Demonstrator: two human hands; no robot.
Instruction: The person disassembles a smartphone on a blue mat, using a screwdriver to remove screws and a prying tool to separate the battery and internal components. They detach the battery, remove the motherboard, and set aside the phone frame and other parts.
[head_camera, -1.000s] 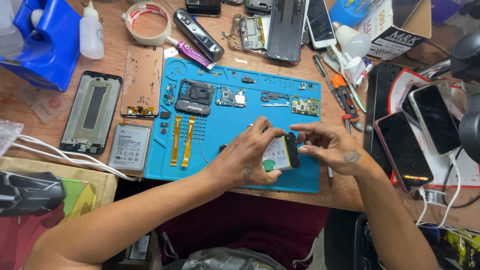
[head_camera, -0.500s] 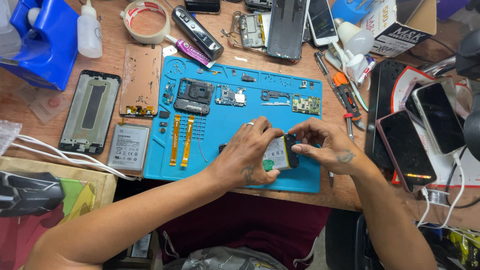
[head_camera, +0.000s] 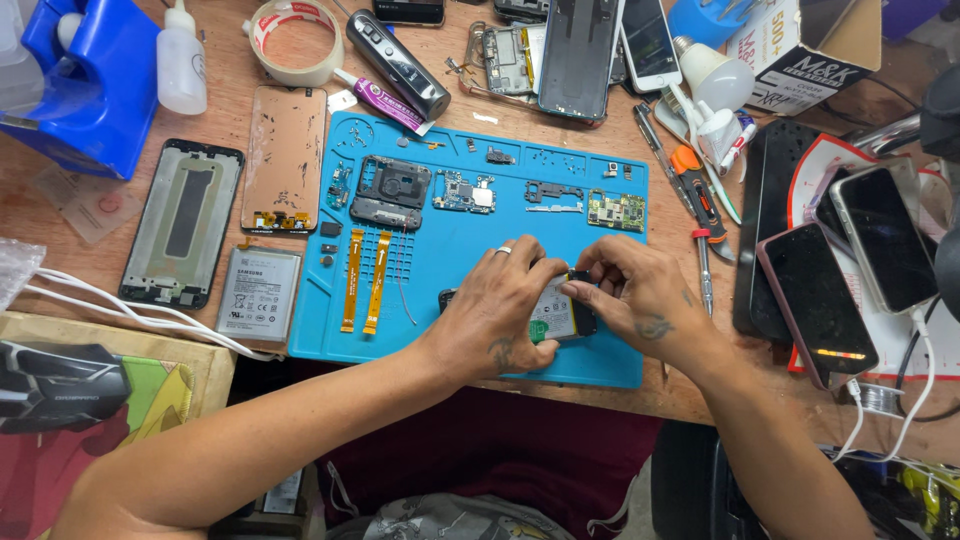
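Both hands meet over the front of a blue silicone work mat (head_camera: 460, 260). My left hand (head_camera: 495, 315), a ring on one finger, presses down on a small phone battery (head_camera: 556, 312) with a white label and black edge. My right hand (head_camera: 635, 295) pinches the battery's top right corner with thumb and fingertips. Most of the battery is hidden under the fingers. On the mat behind the hands lie two orange flex cables (head_camera: 365, 280), a black camera frame (head_camera: 390, 192) and small circuit boards (head_camera: 463, 192).
Left of the mat lie a phone frame (head_camera: 183, 222), a copper-toned back panel (head_camera: 285, 158) and a second battery (head_camera: 258, 294). A blue tool holder (head_camera: 80, 90), tape roll (head_camera: 295, 40), screwdrivers (head_camera: 695, 200) and several phones (head_camera: 815, 300) crowd the wooden table.
Both hands stay on the small battery; the right fingers have shifted slightly along its top edge. Nothing else has moved.
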